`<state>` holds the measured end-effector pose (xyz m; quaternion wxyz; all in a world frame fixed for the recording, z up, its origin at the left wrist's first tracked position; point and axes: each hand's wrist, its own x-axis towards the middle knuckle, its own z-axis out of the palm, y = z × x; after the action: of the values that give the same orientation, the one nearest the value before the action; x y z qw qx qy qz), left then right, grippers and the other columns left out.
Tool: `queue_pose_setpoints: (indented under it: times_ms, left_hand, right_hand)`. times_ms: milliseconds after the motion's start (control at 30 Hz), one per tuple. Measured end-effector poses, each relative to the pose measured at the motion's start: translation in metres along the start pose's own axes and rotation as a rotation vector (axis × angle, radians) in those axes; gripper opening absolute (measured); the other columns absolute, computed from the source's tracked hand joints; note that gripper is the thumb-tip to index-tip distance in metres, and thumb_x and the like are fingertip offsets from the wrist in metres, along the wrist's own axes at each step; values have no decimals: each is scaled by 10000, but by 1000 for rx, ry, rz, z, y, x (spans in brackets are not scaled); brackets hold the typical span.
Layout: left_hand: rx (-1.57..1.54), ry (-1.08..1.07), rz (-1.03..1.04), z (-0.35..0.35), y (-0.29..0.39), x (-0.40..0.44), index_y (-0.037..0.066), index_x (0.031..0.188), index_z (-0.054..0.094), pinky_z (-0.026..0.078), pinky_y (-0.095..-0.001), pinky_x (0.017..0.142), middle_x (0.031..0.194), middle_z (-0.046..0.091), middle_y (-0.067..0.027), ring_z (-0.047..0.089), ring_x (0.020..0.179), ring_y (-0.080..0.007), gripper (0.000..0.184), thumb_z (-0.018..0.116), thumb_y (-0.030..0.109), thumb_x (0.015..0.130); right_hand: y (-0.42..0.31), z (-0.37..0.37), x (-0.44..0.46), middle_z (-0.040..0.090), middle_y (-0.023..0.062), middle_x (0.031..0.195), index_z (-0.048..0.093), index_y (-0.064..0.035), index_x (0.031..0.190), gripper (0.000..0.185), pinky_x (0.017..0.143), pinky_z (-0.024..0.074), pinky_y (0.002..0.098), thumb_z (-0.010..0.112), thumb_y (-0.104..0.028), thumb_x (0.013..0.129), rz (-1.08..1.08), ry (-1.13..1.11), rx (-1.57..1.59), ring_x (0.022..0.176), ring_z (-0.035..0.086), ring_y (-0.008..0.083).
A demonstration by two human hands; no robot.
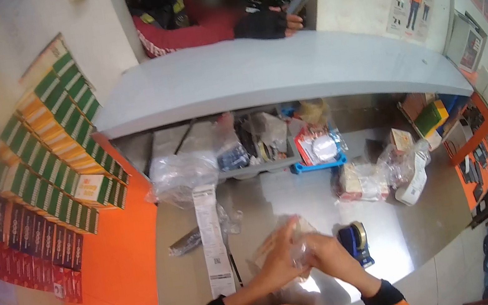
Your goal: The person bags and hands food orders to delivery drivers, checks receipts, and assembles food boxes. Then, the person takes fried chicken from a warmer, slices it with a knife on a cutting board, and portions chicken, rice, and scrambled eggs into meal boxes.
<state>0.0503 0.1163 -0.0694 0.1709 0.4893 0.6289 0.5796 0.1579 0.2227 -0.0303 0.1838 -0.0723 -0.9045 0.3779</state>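
Note:
Over the metal worktop (pixel 389 238), my two hands meet close to my body. My left hand (pixel 281 255) has its index finger stretched along a pale, plastic-wrapped package (pixel 303 226), and its other fingers are partly hidden. Curled closed, my right hand (pixel 330 254) grips the clear plastic (pixel 300 254) bunched between the hands. Most of the package lies hidden beneath them. Right of my right hand stands a blue tape dispenser (pixel 350 240) with a roll of tape. A long printed receipt (pixel 212 239) lies left of my left hand, beside a dark plastic-wrapped item (pixel 186 242).
Plastic-wrapped boxes (pixel 362 184) sit at the right. A blue basket (pixel 319 164) and a grey tray (pixel 259 168) stand beneath the raised grey counter (pixel 282 68). Stacked green-and-yellow boxes (pixel 54 149) line the left. Across the counter, a person's gloved hand (pixel 293 22) holds a phone.

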Motion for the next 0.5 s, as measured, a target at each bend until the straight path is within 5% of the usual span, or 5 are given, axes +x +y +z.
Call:
queue_pose_setpoints:
  times_ms: [133,233,333,400,500]
  left_hand:
    - [141,-176,92,-3,-60,-16,36,1143,498,418,-351,849,1094,535,-132,525,1006,-300,526,702,179,679]
    - [-17,-241,-168,-12,-27,-6,40,1010,595,453,-311,752,978,575,-117,576,869,-244,397,712,116,639]
    - [42,-343,140,-13,-26,-4,30,961,609,465,-333,688,903,589,-118,584,774,-257,374,716,169,631]
    - [156,-402,213,-8,-43,-7,30,964,587,441,-385,762,855,569,-145,555,808,-335,549,741,397,586]
    - [254,-269,665,-2,-5,12,-29,818,630,490,-338,611,774,632,-156,632,705,-251,209,547,148,745]
  right_hand:
    - [9,-1,-9,567,173,978,519,-42,933,340,772,460,375,688,-75,640,-124,-167,-144,927,562,298]
    - [23,-8,-2,451,133,1251,489,-92,1166,702,1021,233,489,763,-399,598,-41,227,311,1257,329,213]
    - [56,24,4,420,57,1317,435,-137,1271,789,1061,146,477,709,-485,618,-289,-346,-84,1289,292,205]
    - [52,30,6,406,2,1340,436,-167,1280,756,1071,75,493,653,-523,649,-258,-375,-4,1314,249,187]
    - [57,46,3,400,-1,1346,434,-191,1284,709,1070,31,515,641,-489,675,-246,-366,-36,1317,243,179]
